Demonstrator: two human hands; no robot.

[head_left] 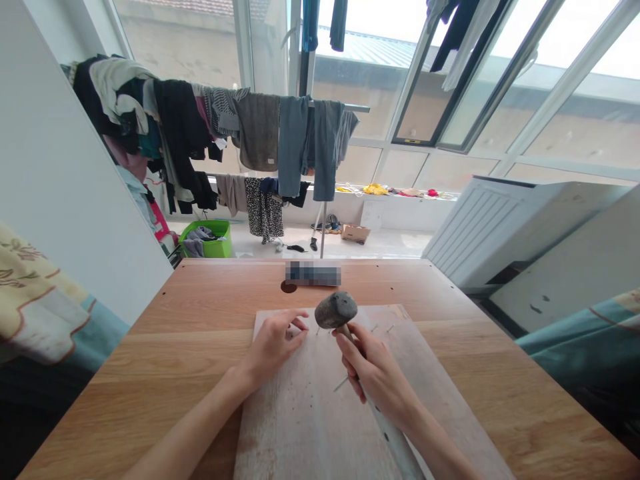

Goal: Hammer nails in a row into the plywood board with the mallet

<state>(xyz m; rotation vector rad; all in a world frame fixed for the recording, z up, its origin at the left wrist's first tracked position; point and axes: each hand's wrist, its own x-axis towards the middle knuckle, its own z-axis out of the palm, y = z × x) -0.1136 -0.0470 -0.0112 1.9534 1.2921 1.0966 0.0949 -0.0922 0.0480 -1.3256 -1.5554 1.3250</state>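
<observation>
Right hand (373, 360): I see its fingers wrapped around the handle of a hammer (336, 311).
Left hand (275, 343): fingers loosely curled over the board, tips beside a nail (317, 331); I cannot tell whether anything sits between them.
Hammer head: dark, raised above the board, near that nail.
Other nails: two slanting ones (391, 328) to the right of the hammer head, plus one slanted nail (341, 385) beside the right hand.
Board (290, 427): pale and worn (I make out small dark marks on it), flat on the wooden table (140, 363).
Table's far edge: a blurred-out object (320, 275) next to a round hole (289, 287).
Beyond: a rack of hanging clothes (260, 130), a green basket (221, 249) and windows.
</observation>
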